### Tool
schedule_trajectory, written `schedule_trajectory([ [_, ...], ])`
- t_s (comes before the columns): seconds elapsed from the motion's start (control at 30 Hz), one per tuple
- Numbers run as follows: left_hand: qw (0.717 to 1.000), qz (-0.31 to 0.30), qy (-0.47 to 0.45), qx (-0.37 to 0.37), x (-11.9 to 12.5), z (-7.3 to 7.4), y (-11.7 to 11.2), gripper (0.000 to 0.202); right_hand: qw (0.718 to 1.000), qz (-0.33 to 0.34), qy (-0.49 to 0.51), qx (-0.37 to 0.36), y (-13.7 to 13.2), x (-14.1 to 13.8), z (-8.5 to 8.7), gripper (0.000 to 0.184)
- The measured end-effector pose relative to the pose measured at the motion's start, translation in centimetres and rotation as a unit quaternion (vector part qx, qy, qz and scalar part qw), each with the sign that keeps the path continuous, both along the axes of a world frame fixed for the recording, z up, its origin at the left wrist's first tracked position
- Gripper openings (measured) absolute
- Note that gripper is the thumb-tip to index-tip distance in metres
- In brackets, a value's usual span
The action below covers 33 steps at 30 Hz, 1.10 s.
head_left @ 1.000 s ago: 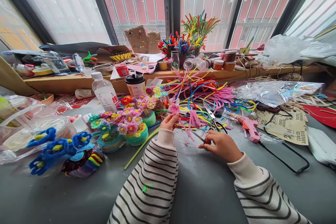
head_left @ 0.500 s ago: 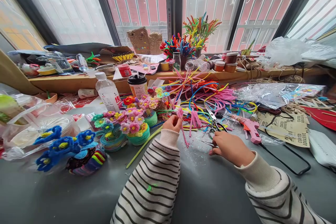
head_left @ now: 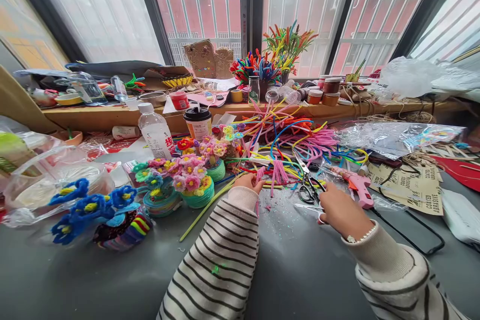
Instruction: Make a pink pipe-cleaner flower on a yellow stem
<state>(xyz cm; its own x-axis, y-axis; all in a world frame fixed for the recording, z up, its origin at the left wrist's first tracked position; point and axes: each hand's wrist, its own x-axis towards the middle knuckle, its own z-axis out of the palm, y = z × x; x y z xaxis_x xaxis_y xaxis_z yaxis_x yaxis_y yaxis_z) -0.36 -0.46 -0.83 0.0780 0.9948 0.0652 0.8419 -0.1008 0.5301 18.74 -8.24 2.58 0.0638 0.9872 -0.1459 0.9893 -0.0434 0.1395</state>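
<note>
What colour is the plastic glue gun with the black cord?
The plastic glue gun is mainly pink, best seen in the head view.

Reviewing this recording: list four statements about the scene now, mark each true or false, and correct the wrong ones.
1. The right hand is at the small scissors. True.
2. The left hand holds a blue flower. False: it holds a pink fuzzy piece.
3. The pink glue gun lies left of the black-handled scissors. False: it lies right of them.
4. The black-lidded cup stands beside the clear bottle. True.
</note>
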Motion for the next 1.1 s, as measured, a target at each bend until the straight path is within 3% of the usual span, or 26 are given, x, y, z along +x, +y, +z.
schedule_trajectory([
  [0.2,0.999,0.021,0.029,0.036,-0.6,0.6,-0.6,0.036,1.000,-0.003,0.018,0.009,0.1,0.0,-0.6,0.010],
  [0.27,0.997,-0.068,0.013,0.025,-0.7,1.1,-1.0,0.027,0.999,0.000,0.024,0.031,0.2,-0.3,-0.5,0.012],
  [0.33,0.980,-0.199,0.001,-0.010,-0.5,1.4,-1.3,0.019,0.999,0.000,0.034,0.036,0.7,-0.7,-0.5,0.012],
  [0.4,0.962,-0.270,0.022,-0.034,-0.3,1.4,-1.6,0.017,0.998,-0.003,0.054,0.022,1.4,-1.1,-0.6,0.013],
  [0.57,0.960,-0.250,0.120,-0.048,-0.1,1.1,-1.9,0.020,0.993,-0.023,0.111,-0.013,2.9,-1.1,-1.3,0.020],
  [0.87,0.953,-0.253,0.157,-0.056,0.2,0.7,-1.5,0.013,0.984,0.020,0.176,-0.009,3.8,0.5,-3.1,0.025],
  [1.0,0.964,-0.242,0.102,-0.053,0.2,0.4,-1.4,0.009,0.982,0.022,0.187,-0.009,3.7,0.5,-3.0,0.025],
  [1.1,0.981,-0.190,-0.012,-0.043,0.1,0.3,-1.3,0.006,0.981,0.022,0.194,-0.005,3.6,0.5,-3.0,0.024],
])
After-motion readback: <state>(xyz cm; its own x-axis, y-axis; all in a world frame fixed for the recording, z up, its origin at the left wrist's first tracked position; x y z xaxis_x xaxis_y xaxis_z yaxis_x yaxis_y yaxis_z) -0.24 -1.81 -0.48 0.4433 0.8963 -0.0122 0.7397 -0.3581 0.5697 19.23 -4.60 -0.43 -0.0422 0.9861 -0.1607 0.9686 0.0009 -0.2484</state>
